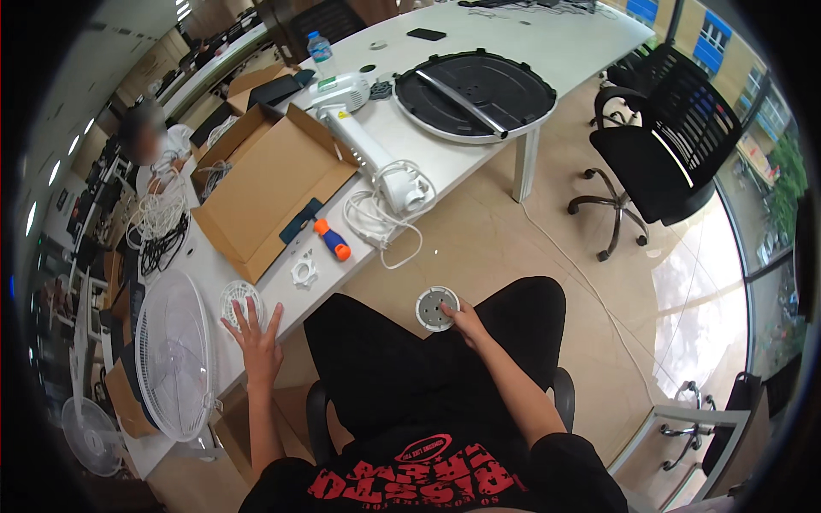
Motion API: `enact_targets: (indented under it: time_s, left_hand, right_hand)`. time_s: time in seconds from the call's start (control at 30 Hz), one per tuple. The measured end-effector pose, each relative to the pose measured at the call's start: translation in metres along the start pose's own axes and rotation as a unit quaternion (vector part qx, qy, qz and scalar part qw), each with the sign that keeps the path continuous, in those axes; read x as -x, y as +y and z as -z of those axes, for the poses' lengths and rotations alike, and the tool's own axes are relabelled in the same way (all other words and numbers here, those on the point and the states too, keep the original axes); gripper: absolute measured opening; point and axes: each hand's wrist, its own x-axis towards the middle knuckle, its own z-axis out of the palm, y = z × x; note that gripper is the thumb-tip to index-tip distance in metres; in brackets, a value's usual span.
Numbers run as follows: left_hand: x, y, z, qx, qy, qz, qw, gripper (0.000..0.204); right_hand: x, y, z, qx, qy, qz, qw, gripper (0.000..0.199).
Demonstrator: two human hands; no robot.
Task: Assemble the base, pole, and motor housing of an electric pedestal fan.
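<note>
Head view: the right hand (466, 323) pinches a round grey disc (436, 309) by its rim, fingers closed on it, held over the right knee clear of the table. The left hand (255, 335) lies flat with fingers spread wide, holding nothing, at the near edge of the white table (564, 51), touching a small round white grille (239, 301). An open brown cardboard box (269, 184) sits mid-table, flaps out; an orange-and-blue screwdriver (332, 239) lies just beside it. A large white fan guard (175, 355) stands left. Open tiled floor (479, 231) lies ahead.
</note>
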Motion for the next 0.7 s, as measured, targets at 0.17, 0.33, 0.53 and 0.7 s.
enact_targets:
  time_s: [0.17,0.33,0.53,0.7]
  left_hand:
    - [-0.003,0.003,0.002,-0.025,0.004,-0.009,1.0,0.091]
    - [-0.004,0.004,0.007,-0.007,-0.018,-0.003,1.0,0.089]
    - [-0.011,0.002,0.007,-0.006,-0.002,-0.039,0.999,0.088]
    - [-0.01,0.003,0.001,-0.003,0.016,-0.042,0.999,0.084]
  right_hand:
    - [0.014,0.008,0.035,-0.05,0.053,0.044,0.996,0.044]
    - [0.046,0.02,0.074,-0.099,0.126,0.061,0.985,0.038]
    - [0.093,0.032,0.117,-0.15,0.189,0.074,0.968,0.044]
    - [0.135,0.052,0.146,-0.196,0.238,0.102,0.946,0.045]
